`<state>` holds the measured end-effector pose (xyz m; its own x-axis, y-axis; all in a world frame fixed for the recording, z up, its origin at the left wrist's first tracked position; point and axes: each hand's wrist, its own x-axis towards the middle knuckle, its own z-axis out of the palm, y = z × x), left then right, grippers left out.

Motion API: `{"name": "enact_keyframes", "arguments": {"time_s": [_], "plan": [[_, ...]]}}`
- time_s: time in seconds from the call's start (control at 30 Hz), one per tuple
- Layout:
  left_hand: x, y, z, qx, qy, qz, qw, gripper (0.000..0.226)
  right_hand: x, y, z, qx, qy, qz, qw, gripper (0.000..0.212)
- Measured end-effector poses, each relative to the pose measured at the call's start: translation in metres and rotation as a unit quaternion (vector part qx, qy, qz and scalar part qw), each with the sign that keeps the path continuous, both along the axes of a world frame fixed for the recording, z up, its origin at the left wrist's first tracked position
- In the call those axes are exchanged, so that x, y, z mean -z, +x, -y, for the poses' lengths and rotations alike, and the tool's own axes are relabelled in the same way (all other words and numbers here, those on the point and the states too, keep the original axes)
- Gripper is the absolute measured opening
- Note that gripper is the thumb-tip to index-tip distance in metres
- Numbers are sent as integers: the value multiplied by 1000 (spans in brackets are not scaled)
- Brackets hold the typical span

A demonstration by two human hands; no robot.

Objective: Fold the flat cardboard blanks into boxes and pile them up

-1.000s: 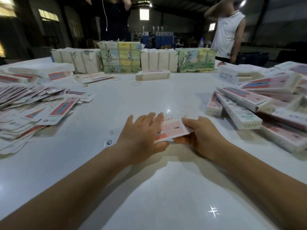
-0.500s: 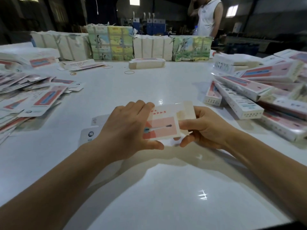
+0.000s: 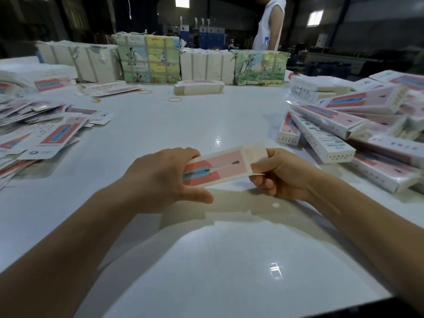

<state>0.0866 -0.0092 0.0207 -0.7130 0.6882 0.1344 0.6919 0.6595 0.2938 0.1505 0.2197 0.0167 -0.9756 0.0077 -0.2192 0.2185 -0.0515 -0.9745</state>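
Note:
A pink and white cardboard blank [image 3: 223,167] with a blue and white picture is held between both hands above the white table [image 3: 206,260]. My left hand [image 3: 165,177] grips its left end, fingers over the top and thumb underneath. My right hand [image 3: 282,174] holds the right end, where a plain flap sticks out past the printed face. A loose spread of flat blanks [image 3: 43,136] lies at the left. A pile of folded boxes [image 3: 358,131] lies at the right.
Wrapped bundles [image 3: 149,58] stand in a row along the far side, with a small stack of blanks [image 3: 199,86] in front and rubber bands [image 3: 174,99] nearby. A person in a white sleeveless top [image 3: 270,21] stands behind the table.
The blank has come up off the table and been lifted and turned between my hands, its printed face now towards me. The view has tilted up a little.

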Motion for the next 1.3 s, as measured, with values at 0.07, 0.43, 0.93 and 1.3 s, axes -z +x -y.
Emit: {"name": "enact_keyframes", "arguments": {"time_s": [0.07,0.43,0.93,1.3], "plan": [[1,-4,3,2,29,36,999,71,-1,0,-1,14,-17,7,1000,18],[-5,-15,9,-96,90,14,991,76,5,6,12,237,189,-289,908,26],[3,-5,-2,-70,46,-26,996,62,11,14,29,145,381,-263,875,25],[-1,-2,-1,-31,104,77,991,54,-1,19,22,118,350,-328,870,34]]}}
